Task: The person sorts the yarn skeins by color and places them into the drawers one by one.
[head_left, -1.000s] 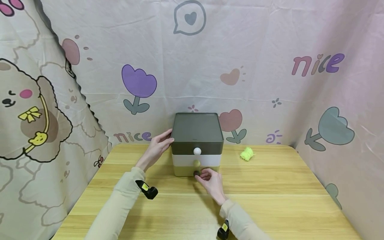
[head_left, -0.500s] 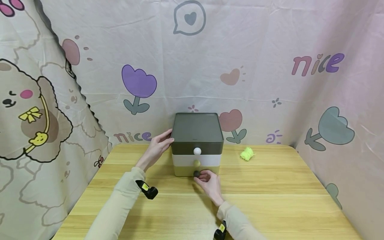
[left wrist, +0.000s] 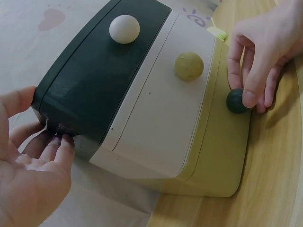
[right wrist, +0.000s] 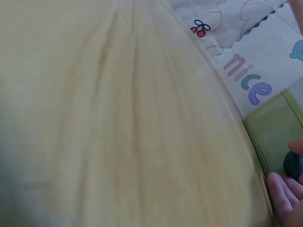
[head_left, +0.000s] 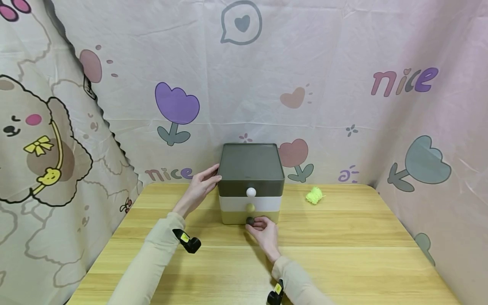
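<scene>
A small three-tier drawer box [head_left: 250,163] stands on the table: dark green top, white middle, olive bottom. Its knobs are a white knob [left wrist: 124,29], an olive knob [left wrist: 189,66] and a dark green knob [left wrist: 236,101] on the bottom drawer. All drawers sit flush in the front. My left hand [head_left: 198,188] rests its fingertips against the upper left side of the box, fingers extended. My right hand [head_left: 266,235] pinches the dark green knob between thumb and fingers. In the right wrist view only part of that hand [right wrist: 286,194] shows beside the knob.
A fuzzy yellow-green ball [head_left: 314,195] lies on the wooden table [head_left: 343,254] right of the box. A printed cloth [head_left: 328,55] hangs close behind the box and along both sides.
My right wrist and forearm have shifted slightly left, with the fingers staying at the dark green knob. The left hand and the box look unmoved.
</scene>
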